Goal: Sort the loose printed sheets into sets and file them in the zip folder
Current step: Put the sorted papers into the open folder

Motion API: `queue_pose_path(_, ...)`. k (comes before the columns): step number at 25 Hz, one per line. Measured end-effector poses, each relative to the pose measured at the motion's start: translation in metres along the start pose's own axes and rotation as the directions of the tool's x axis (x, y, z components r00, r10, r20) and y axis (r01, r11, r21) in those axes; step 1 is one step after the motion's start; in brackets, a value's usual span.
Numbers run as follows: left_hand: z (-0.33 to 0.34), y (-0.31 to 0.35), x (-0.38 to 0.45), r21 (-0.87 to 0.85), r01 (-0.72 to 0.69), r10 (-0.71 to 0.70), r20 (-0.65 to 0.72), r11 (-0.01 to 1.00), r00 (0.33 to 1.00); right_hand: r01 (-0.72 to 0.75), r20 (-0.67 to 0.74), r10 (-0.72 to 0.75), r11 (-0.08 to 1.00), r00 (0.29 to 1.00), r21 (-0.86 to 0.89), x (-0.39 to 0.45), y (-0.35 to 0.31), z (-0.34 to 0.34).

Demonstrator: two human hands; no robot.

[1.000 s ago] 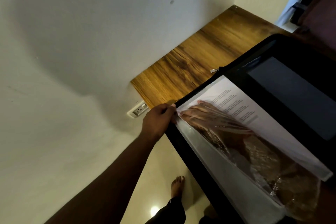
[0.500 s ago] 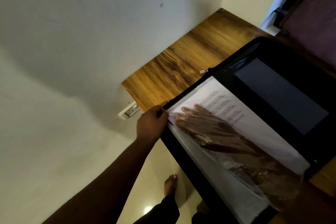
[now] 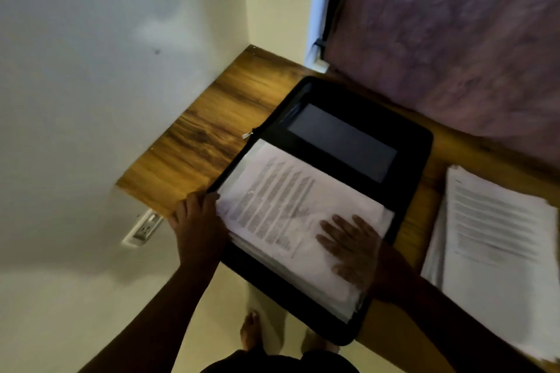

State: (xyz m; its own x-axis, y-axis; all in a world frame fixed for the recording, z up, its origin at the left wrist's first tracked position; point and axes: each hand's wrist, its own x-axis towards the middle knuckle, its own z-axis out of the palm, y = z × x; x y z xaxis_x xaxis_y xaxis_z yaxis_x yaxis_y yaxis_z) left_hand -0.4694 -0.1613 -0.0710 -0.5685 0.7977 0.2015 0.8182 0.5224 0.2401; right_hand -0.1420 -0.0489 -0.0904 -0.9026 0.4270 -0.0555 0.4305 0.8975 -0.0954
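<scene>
The stack of loose sheets (image 3: 497,239) lay at frame right, nearest the right hand (image 3: 348,244) pressing flat inside a sleeve, while the left hand (image 3: 197,221) gripped the zip folder (image 3: 418,160) edge.

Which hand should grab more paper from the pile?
Probably the right hand: it lies on the folder's sheets beside the loose pile. The left hand grips the folder's far corner.

zip folder (image 3: 348,136) open on desk (image 3: 194,142) | sheets (image 3: 291,206) inside | loose stack (image 3: 497,239) right
</scene>
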Motion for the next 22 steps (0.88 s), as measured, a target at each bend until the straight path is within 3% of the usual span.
queue_pose_path(2, 0.004, 0.022, 0.013, -0.068, -0.295, 0.301, 0.103, 0.953, 0.948, -0.064, 0.013, 0.065, 0.997, 0.998, -0.041, -0.02, 0.0, -0.002)
queue_pose_path(4, 0.012, 0.055, 0.019, -0.101, -0.51, 0.515, 0.295, 0.854, 0.805, -0.176, 0.064, 0.18, 0.983, 0.982, -0.051, -0.04, -0.007, -0.003)
queue_pose_path(7, 0.026, 0.097, 0.009, -0.137, -0.701, 0.676, 0.445, 0.699, 0.587, -0.387, 0.132, 0.376, 0.92, 0.917, 0.063, -0.048, -0.024, -0.007)
queue_pose_path(9, 0.031, 0.11, -0.004, -0.15, -0.767, 0.734, 0.448, 0.624, 0.51, -0.47, 0.077, 0.463, 0.872, 0.883, 0.136, -0.054, -0.034, -0.008)
queue_pose_path(11, 0.032, 0.117, -0.018, -0.163, -0.809, 0.781, 0.424, 0.565, 0.459, -0.589, -0.017, 0.64, 0.716, 0.768, 0.376, -0.058, -0.05, -0.012)
queue_pose_path(13, 0.034, 0.121, -0.035, -0.168, -0.841, 0.807, 0.427, 0.514, 0.408, -0.619, -0.025, 0.851, 0.401, 0.525, 0.676, -0.051, -0.07, -0.02)
queue_pose_path(14, 0.036, 0.123, -0.044, -0.173, -0.849, 0.814, 0.43, 0.5, 0.392, -0.589, 0.009, 0.895, 0.285, 0.445, 0.757, -0.044, -0.079, -0.025)
queue_pose_path(15, 0.037, 0.124, -0.051, -0.178, -0.849, 0.811, 0.443, 0.497, 0.382, -0.597, 0.021, 0.915, 0.246, 0.404, 0.764, -0.036, -0.084, -0.028)
queue_pose_path(17, 0.039, 0.128, -0.062, -0.189, -0.837, 0.8, 0.457, 0.514, 0.389, -0.628, 0.028, 0.924, 0.237, 0.381, 0.741, -0.024, -0.085, -0.032)
queue_pose_path(20, 0.037, 0.137, -0.072, -0.184, -0.812, 0.781, 0.452, 0.554, 0.431, -0.662, 0.116, 0.953, 0.104, 0.279, 0.742, -0.018, -0.069, -0.041)
queue_pose_path(22, 0.035, 0.145, -0.079, -0.164, -0.789, 0.76, 0.441, 0.592, 0.478, -0.686, 0.147, 0.955, 0.072, 0.256, 0.724, -0.017, -0.061, -0.044)
